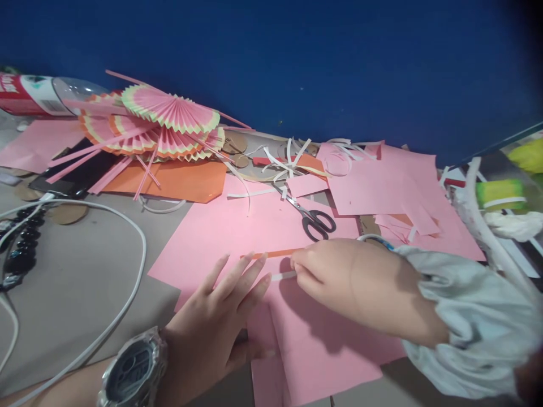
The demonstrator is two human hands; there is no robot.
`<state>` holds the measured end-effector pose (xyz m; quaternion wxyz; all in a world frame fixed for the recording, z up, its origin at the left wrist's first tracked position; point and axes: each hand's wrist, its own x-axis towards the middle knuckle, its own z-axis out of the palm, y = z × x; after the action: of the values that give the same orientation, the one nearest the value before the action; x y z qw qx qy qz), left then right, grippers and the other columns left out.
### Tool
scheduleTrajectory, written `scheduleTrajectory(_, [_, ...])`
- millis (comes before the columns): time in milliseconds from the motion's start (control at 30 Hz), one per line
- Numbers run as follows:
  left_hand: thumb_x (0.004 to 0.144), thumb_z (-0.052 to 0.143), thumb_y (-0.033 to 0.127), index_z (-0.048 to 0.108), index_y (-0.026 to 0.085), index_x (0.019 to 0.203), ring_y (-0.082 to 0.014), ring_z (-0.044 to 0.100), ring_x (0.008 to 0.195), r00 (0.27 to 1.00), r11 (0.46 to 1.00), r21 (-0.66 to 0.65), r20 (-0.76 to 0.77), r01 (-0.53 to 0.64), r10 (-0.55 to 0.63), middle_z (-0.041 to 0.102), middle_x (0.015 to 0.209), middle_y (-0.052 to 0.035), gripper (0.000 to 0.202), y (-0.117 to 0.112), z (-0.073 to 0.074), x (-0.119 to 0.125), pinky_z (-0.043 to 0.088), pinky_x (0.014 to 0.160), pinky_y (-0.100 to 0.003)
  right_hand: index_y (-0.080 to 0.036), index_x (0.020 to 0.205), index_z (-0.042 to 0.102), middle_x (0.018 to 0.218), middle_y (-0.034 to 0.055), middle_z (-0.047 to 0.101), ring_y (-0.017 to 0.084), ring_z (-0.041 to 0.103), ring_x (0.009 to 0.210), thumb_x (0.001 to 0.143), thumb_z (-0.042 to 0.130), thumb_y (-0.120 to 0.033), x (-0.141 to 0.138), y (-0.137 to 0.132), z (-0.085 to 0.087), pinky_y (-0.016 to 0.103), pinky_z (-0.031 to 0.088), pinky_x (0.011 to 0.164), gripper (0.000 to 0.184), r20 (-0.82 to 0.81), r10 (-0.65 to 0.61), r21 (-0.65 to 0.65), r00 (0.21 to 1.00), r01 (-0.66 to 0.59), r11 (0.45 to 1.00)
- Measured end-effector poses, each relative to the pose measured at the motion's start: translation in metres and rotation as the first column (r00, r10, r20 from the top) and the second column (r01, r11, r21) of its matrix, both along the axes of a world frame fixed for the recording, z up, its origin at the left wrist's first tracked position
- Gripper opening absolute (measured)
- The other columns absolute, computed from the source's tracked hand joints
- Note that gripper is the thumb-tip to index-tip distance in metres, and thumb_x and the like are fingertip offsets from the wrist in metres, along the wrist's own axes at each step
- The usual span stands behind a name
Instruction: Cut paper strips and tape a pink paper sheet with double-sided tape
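My left hand [220, 316], with a watch [130, 367] on its wrist, lies with fingers spread on a pink paper sheet [195, 249]. Its fingertips touch or nearly touch a narrow orange paper strip [278, 253]. The strip's right end runs to my right hand [335, 274], where it is hidden. That hand is closed, its fingertips pressed together at the paper; what they grip, if anything, does not show. A short white strip [283, 276] lies between the hands. Black-handled scissors [314, 219] rest on the paper just beyond my right hand.
Pleated paper fans [169, 116] are piled at the back left on orange paper [178, 178], beside a plastic bottle [38, 95]. A white cable [142, 249] loops across the left. White paper strips [291, 161] and pink paper pieces [382, 181] lie behind and right. A blue surface [297, 62] borders the back.
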<state>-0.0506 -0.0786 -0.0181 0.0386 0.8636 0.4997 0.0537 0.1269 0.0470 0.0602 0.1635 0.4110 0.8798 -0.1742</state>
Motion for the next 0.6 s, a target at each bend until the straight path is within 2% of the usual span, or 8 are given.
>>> scheduleTrajectory(67, [0.084,0.046,0.06,0.032,0.014,0.142,-0.0294,0.021,0.14,1.0,1.0,0.002,-0.007,-0.004,0.004,0.024,0.154,-0.0104,0.076,0.0,0.0,0.001,0.008,0.114,-0.047,-0.02,0.062,0.063,0.056,0.0011,0.06,0.013,0.05,0.047,0.083,0.042,-0.021,0.003,0.004,0.009,0.027,0.032,0.048,0.029,0.062,-0.035,-0.113,0.997,0.042,0.993])
scheduleTrajectory(133, [0.084,0.046,0.058,0.033,0.015,0.142,-0.0291,0.021,0.14,1.0,1.0,0.004,-0.012,-0.004,0.004,0.025,0.154,-0.0101,0.074,0.0,-0.001,0.001,0.007,0.114,-0.047,-0.022,0.078,0.069,0.072,0.0015,0.068,0.016,0.061,0.063,0.086,0.04,-0.027,0.008,0.009,0.013,0.026,0.041,0.057,0.031,0.037,-0.102,-0.199,0.994,0.107,0.974])
scheduleTrajectory(267, [0.086,0.045,0.055,0.034,0.015,0.141,-0.0283,0.022,0.14,1.0,1.0,0.026,-0.006,0.01,-0.009,0.027,0.153,-0.0098,0.069,0.001,-0.001,0.001,0.011,0.114,-0.047,-0.031,0.105,0.068,0.094,-0.0028,0.071,0.02,0.066,0.086,0.089,0.038,-0.032,0.024,0.017,0.012,0.029,0.048,0.072,0.033,-0.001,-0.212,-0.274,0.977,0.203,0.94])
scheduleTrajectory(367, [0.087,0.045,0.052,0.035,0.016,0.141,-0.0286,0.026,0.139,1.0,0.999,0.036,-0.005,0.006,-0.006,0.028,0.153,-0.01,0.066,0.001,-0.001,-0.001,0.019,0.112,-0.047,-0.032,0.115,0.063,0.094,-0.0028,0.072,0.021,0.066,0.089,0.09,0.036,-0.03,0.039,0.026,0.006,0.03,0.051,0.07,0.036,-0.033,-0.281,-0.242,0.959,0.265,0.933])
scheduleTrajectory(467, [0.086,0.048,0.052,0.035,0.017,0.141,-0.0294,0.027,0.138,1.0,0.999,0.03,-0.005,0.01,-0.01,0.028,0.153,-0.0097,0.066,0.001,-0.001,-0.002,0.023,0.112,-0.049,-0.027,0.101,0.069,0.095,0.0,0.072,0.021,0.068,0.087,0.091,0.032,-0.026,0.059,0.034,0.003,0.031,0.052,0.068,0.038,-0.129,-0.268,-0.216,0.955,0.236,0.947])
scheduleTrajectory(533, [0.084,0.048,0.055,0.036,0.017,0.14,-0.0306,0.028,0.137,1.0,0.999,0.035,-0.009,0.014,-0.014,0.03,0.152,-0.0105,0.069,0.001,-0.001,-0.001,0.024,0.111,-0.049,-0.026,0.098,0.069,0.101,0.0013,0.07,0.022,0.067,0.091,0.092,0.033,-0.025,0.073,0.035,0.001,0.034,0.052,0.074,0.037,-0.2,-0.21,-0.14,0.957,0.185,0.973])
scheduleTrajectory(600, [0.083,0.047,0.06,0.039,0.016,0.139,-0.0322,0.031,0.136,1.0,0.999,0.048,-0.015,0.012,-0.011,0.032,0.151,-0.0119,0.071,0.001,-0.001,-0.001,0.025,0.11,-0.051,-0.025,0.107,0.065,0.107,0.0033,0.068,0.022,0.064,0.099,0.094,0.033,-0.024,0.087,0.03,-0.003,0.036,0.05,0.082,0.034,-0.264,-0.18,0.005,0.948,0.188,0.982])
